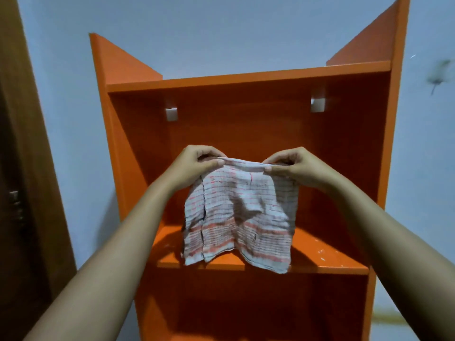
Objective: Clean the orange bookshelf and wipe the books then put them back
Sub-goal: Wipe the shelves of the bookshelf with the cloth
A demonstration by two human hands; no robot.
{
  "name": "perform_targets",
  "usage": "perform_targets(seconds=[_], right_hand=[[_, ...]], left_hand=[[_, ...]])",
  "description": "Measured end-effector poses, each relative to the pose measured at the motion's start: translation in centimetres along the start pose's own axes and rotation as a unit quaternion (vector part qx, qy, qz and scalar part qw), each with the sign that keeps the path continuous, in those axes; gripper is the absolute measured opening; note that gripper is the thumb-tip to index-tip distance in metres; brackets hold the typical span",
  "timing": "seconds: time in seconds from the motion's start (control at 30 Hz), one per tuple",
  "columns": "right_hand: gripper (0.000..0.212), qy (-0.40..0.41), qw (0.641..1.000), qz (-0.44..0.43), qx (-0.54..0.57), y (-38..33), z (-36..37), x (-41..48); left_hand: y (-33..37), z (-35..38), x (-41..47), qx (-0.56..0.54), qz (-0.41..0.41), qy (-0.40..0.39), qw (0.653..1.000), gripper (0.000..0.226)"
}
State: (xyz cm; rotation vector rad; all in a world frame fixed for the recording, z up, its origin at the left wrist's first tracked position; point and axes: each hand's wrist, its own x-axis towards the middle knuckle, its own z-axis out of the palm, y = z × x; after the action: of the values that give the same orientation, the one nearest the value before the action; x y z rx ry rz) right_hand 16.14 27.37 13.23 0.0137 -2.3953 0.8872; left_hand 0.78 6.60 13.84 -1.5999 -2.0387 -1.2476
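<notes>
Two bare forearms reach forward from the bottom corners and meet in front of the tall orange wooden bookshelf [248,124]. The left hand [194,166] pinches the upper left corner of a thin white cloth with faded red stripes [237,217], thumb and curled fingers closed on the fabric. The right hand [293,168] does the same at the upper right corner, so the top hem is stretched in a slightly sagging line between the two hands. The cloth hangs down from both grips in front of the bookshelf's open upper compartment (its surface is creased, with a dark line running down the left part), and its lower edge droops past the front lip of the middle shelf board [332,262]. Whether it touches that board I cannot tell.

Behind the cloth, the compartment holds no books; pale specks dot the board to the right of the cloth. Higher on the bookshelf's back panel sit two small white brackets [171,113], just under the top board. Behind the bookshelf stands a pale blue wall [221,28], and to its left a dark brown wooden door [22,193].
</notes>
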Motion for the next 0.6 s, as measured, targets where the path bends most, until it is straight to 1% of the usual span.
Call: perform_targets(seconds=[0.1,0.13,0.27,0.37,0.43,0.53,0.6], right_hand=[[0.003,0.049,0.998,0.026,-0.038,0.5,-0.1,0.6],[0.004,0.071,0.996,0.034,-0.049,0.7,-0.1,1.1],[0.012,0.147,0.984,0.059,-0.084,1.5,0.1,2.7],[0.011,0.158,0.983,0.058,-0.077,1.6,-0.1,3.1],[0.01,0.168,0.983,0.046,-0.052,1.2,-0.3,3.1],[0.011,0.189,0.981,0.025,-0.026,0.7,-0.9,3.6],[0.01,0.197,0.98,0.027,-0.016,0.6,-1.2,4.2]], left_hand=[[-1.4,0.9,1.5,0.0,0.006,-0.012,1.0,0.011],[-1.8,1.4,2.1,0.003,0.001,-0.005,1.0,0.011],[-3.0,2.8,4.4,0.015,-0.052,0.065,0.996,0.023],[-3.3,3.4,5.3,-0.017,-0.057,0.086,0.994,0.02],[-3.1,3.6,5.4,-0.055,-0.062,0.071,0.994,0.018],[-2.6,4.0,5.3,-0.095,-0.07,0.011,0.993,0.014],[-2.2,4.7,5.0,-0.144,-0.067,-0.025,0.987,0.016]])
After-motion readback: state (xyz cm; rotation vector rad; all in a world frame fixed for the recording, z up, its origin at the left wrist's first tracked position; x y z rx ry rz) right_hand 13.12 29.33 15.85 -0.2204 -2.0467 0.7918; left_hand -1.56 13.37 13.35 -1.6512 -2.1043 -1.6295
